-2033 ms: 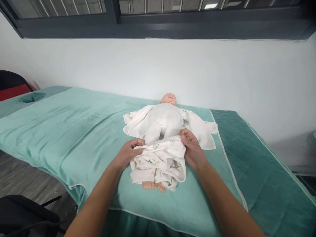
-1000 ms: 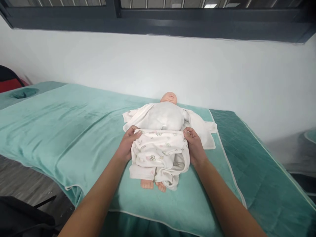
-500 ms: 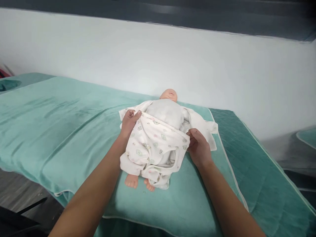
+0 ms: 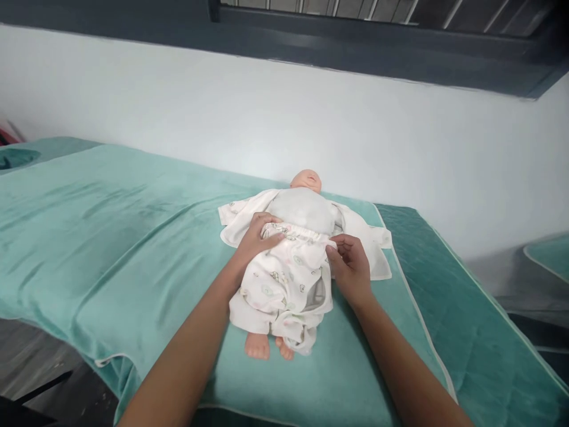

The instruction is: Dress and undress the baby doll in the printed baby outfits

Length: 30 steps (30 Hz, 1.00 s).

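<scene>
A baby doll [image 4: 306, 204] lies on its back, head toward the wall and feet toward me. White patterned baby pants [image 4: 284, 279] cover its legs up to the belly, and its bare feet stick out below the cuffs. An open white jacket [image 4: 368, 243] spreads out under its grey torso on both sides. My left hand [image 4: 262, 237] grips the waistband at the doll's hip, thumb on top of the cloth. At the other end of the waistband, my right hand [image 4: 349, 261] pinches the edge between thumb and fingers.
A light green sheet [image 4: 133, 237] covers the bed, with a darker green quilted cover [image 4: 480, 320] at the right. Behind the bed stands a white wall [image 4: 178, 107] under a dark window frame [image 4: 355, 53]. Part of another green surface [image 4: 551, 252] shows at the far right.
The waistband, stretched wide before, now lies gathered and narrower across the doll's belly. My hands have come closer together. The camera has tilted up, showing more of the window.
</scene>
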Available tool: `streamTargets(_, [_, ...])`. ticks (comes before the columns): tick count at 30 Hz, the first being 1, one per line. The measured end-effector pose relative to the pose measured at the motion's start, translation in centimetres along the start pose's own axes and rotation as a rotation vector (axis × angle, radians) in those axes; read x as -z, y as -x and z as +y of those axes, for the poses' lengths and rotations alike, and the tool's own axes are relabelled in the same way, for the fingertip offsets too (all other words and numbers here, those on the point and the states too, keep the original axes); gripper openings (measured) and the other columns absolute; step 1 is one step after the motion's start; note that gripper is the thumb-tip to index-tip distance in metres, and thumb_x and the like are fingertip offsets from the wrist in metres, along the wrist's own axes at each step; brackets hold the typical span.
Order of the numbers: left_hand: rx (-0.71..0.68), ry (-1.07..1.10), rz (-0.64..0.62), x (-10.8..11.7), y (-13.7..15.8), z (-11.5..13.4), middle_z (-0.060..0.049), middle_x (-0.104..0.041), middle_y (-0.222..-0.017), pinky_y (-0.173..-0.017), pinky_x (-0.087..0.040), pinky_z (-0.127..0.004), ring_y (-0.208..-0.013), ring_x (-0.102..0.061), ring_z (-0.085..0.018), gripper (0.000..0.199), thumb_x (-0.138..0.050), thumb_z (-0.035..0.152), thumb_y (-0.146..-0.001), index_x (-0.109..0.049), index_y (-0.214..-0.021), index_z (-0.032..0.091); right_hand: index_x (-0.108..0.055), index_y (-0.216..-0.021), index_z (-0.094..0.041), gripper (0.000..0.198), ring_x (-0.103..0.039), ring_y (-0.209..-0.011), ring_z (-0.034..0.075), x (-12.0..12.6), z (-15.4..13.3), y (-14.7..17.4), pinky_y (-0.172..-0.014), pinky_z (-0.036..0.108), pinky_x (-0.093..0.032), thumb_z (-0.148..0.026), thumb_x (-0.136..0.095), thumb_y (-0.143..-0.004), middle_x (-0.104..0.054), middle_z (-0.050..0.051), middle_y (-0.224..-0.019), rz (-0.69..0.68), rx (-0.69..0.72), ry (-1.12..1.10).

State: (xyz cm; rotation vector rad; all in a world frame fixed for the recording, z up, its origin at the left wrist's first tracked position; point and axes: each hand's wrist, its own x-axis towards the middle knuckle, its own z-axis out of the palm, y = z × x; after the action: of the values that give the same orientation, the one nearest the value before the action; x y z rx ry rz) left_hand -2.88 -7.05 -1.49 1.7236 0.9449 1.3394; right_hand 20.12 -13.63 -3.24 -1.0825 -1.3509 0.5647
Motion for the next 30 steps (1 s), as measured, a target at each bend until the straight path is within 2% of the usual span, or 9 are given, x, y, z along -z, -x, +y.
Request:
streamTargets(3, [-0.006,-0.033,0.002,-0.3,0.1,0.4,-0.004,-0.053,-0.099,-0.099,-0.039,-0.035,-0.103,-0.053,-0.023,0.032,-0.082,0.036,-0.063,-0.062,-0.084,0.022,-0.063,-0.1,-0.029,0.015,-0.059,-0.083,0.02,-0.9,-1.0,-1.3,-0.078,0.036,-0.047,-0.036,-0.065,-0.087,-0.065,0.003,-0.097,-0.006,0.073,0.137])
streamTargets(6, [0.035,-0.013,0.039,-0.3,-0.2,0.2,-0.004,-0.055,-0.091,-0.089,-0.04,-0.032,-0.091,-0.053,-0.021,0.025,-0.078,0.032,-0.065,-0.056,-0.067,0.021,-0.067,-0.096,-0.029,0.015,-0.056,-0.077,0.019,-1.7,-2.3,-3.0,-0.076,0.036,-0.045,-0.037,-0.067,-0.084,-0.066,0.002,-0.095,-0.047,0.055,0.186])
streamTargets(9, [0.152,0.024,0.157,0.0,-0.7,-0.1,-0.001,-0.059,-0.081,-0.08,-0.04,-0.029,-0.082,-0.053,-0.019,0.017,-0.069,0.03,-0.073,-0.057,-0.066,0.02,-0.066,-0.096,-0.028,0.018,-0.053,-0.068,0.017,-1.8,-2.7,-4.4,-0.065,0.032,-0.043,-0.037,-0.07,-0.081,-0.064,0.0,-0.084,-0.115,-0.047,0.079])
streamTargets(12, [0.29,0.038,0.306,0.4,-1.4,-0.7,0.003,-0.049,-0.064,-0.066,-0.035,-0.025,-0.069,-0.046,-0.015,0.022,-0.065,0.029,-0.076,-0.05,-0.062,0.02,-0.066,-0.094,-0.027,0.02,-0.043,-0.055,0.012,-1.0,-1.9,-4.8,-0.052,0.027,-0.034,-0.039,-0.072,-0.079,-0.054,-0.004,-0.062,-0.158,-0.213,-0.067])
streamTargets(17, [0.423,0.065,0.361,0.8,-2.4,-1.4,0.005,-0.043,-0.058,-0.057,-0.029,-0.024,-0.061,-0.04,-0.013,0.024,-0.065,0.022,-0.071,-0.045,-0.058,0.019,-0.064,-0.082,-0.024,0.025,-0.033,-0.046,0.008,0.4,0.8,-4.6,-0.043,0.024,-0.022,-0.043,-0.077,-0.074,-0.045,-0.007,-0.052,-0.094,-0.462,-0.3])
streamTargets(21, [0.479,0.117,0.342,0.8,-2.2,-1.1,0.004,-0.049,-0.06,-0.057,-0.031,-0.025,-0.062,-0.045,-0.014,0.019,-0.066,0.023,-0.068,-0.049,-0.061,0.02,-0.061,-0.08,-0.023,0.026,-0.03,-0.044,0.008,-0.1,1.9,-4.5,-0.042,0.023,-0.023,-0.039,-0.079,-0.071,-0.04,-0.009,-0.05,0.128,-0.437,-0.387])
streamTargets(23, [0.475,0.14,0.302,0.7,-2.0,-0.9,0.003,-0.052,-0.062,-0.059,-0.035,-0.025,-0.065,-0.047,-0.016,0.015,-0.065,0.023,-0.069,-0.052,-0.063,0.02,-0.06,-0.08,-0.023,0.026,-0.033,-0.046,0.009,-0.6,2.0,-4.5,-0.044,0.023,-0.028,-0.039,-0.078,-0.072,-0.041,-0.009,-0.052,0.167,-0.421,-0.434])
streamTargets(26, [0.376,0.046,0.238,0.4,-1.9,-1.1,0.001,-0.057,-0.07,-0.07,-0.039,-0.027,-0.076,-0.052,-0.019,0.01,-0.063,0.023,-0.072,-0.055,-0.066,0.02,-0.059,-0.08,-0.023,0.028,-0.043,-0.054,0.01,-0.7,2.0,-4.3,-0.052,0.024,-0.037,-0.04,-0.079,-0.071,-0.049,-0.006,-0.061,0.017,-0.45,-0.515])
streamTargets(30, [0.278,-0.016,0.203,0.1,-1.9,-1.9,-0.001,-0.063,-0.09,-0.088,-0.041,-0.032,-0.093,-0.056,-0.022,0.006,-0.061,0.022,-0.075,-0.062,-0.081,0.021,-0.063,-0.081,-0.023,0.029,-0.045,-0.059,0.01,0.2,1.8,-3.8,-0.056,0.024,-0.039,-0.038,-0.083,-0.067,-0.053,-0.005,-0.067,-0.126,-0.4,-0.508])
